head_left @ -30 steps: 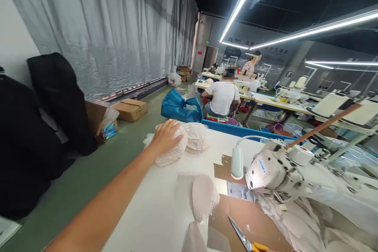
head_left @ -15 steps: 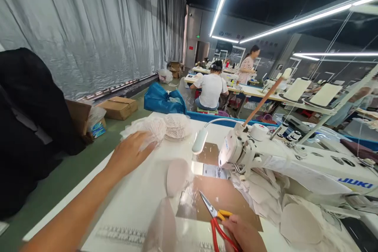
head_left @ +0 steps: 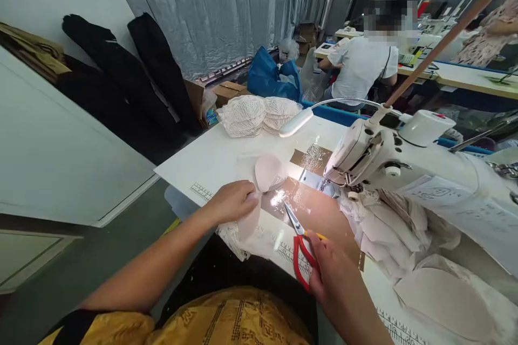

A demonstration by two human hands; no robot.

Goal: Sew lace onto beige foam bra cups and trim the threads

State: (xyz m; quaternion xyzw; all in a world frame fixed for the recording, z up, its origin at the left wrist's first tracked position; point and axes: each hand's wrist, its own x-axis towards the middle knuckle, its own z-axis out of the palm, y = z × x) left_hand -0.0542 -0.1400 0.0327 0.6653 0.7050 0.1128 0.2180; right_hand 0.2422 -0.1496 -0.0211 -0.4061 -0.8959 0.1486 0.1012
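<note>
A white table (head_left: pixel 214 156) is stretching out, a sewing machine (head_left: pixel 421 164) standing on it beyond the right hand (head_left: pixel 334 264). The left hand (head_left: pixel 237 202) is pinching beige fabric (head_left: pixel 249 225) that is trailing just below it, while the right is gripping scissors (head_left: pixel 299 229) that are pointing forward.

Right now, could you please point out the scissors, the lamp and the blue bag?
Scissors (head_left: pixel 299 230), head view, near the pivot.
Lamp (head_left: pixel 297 122), head view, on its white casing.
Blue bag (head_left: pixel 267 78), head view, on its side.

Looks like sewing workshop, judging by sewing machine (head_left: pixel 404 151) on white worktable (head_left: pixel 194 159), heaped fabric pieces (head_left: pixel 384 229), person (head_left: pixel 360 70) seated at another bench (head_left: pixel 465 81).
</note>
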